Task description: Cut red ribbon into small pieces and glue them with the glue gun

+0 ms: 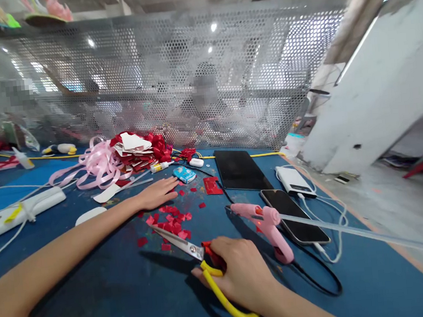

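Note:
My right hand (pixel 241 270) is wrapped round a pair of scissors (pixel 182 243) with a yellow handle loop. Their blades point up and left, over a scatter of small red cut pieces (pixel 171 222). Something red shows by the pivot under my fingers; I cannot make out if it belongs to the handle. My left hand (pixel 158 193) lies stretched out, palm down and fingers extended, just beyond the red pieces. Its fingertips are close to a small blue packet (pixel 185 174). A pink glue gun (pixel 264 223) with a long clear stick stands right of my right hand.
A red and white heap (pixel 136 151) and pink ribbon (pixel 100 164) lie at the back left, near a white power strip (pixel 25 211). At right are a black tablet (pixel 240 170), a phone (pixel 295 215), a white power bank (pixel 294 180) and cables. A perforated metal panel (pixel 174 82) borders the back.

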The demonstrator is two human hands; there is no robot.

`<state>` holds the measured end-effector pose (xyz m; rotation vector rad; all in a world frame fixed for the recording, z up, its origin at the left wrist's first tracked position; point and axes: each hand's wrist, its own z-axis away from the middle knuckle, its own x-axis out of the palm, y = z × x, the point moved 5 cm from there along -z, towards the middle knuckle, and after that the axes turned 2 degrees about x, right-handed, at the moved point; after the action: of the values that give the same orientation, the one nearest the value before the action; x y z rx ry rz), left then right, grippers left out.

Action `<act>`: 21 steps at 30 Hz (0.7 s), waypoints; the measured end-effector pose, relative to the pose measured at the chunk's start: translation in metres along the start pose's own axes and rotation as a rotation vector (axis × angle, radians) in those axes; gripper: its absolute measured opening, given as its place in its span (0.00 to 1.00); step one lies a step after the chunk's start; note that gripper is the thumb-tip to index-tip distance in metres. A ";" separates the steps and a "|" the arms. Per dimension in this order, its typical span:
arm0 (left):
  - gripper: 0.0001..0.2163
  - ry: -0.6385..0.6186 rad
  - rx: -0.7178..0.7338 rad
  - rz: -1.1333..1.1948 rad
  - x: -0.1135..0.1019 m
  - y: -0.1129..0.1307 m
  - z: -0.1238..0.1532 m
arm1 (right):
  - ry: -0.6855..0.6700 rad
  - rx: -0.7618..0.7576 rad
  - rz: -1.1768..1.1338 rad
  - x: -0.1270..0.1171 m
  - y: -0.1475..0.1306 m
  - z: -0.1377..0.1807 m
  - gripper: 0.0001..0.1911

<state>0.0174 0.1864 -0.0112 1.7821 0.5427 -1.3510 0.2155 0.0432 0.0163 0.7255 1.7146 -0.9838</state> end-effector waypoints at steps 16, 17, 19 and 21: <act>0.28 0.155 0.000 0.157 -0.003 0.002 0.020 | -0.053 -0.007 0.013 0.001 -0.001 0.000 0.22; 0.29 0.144 0.004 0.141 -0.002 0.000 0.009 | -0.055 -0.003 0.014 0.000 -0.001 0.000 0.23; 0.30 0.100 0.041 0.113 0.000 0.000 -0.013 | -0.058 0.003 0.017 0.000 -0.001 0.001 0.24; 0.30 0.048 0.090 0.083 0.002 0.002 -0.026 | -0.062 0.002 0.026 0.000 -0.002 0.003 0.25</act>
<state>0.0346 0.2064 -0.0097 1.8931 0.4348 -1.2963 0.2151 0.0399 0.0164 0.7096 1.6466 -0.9801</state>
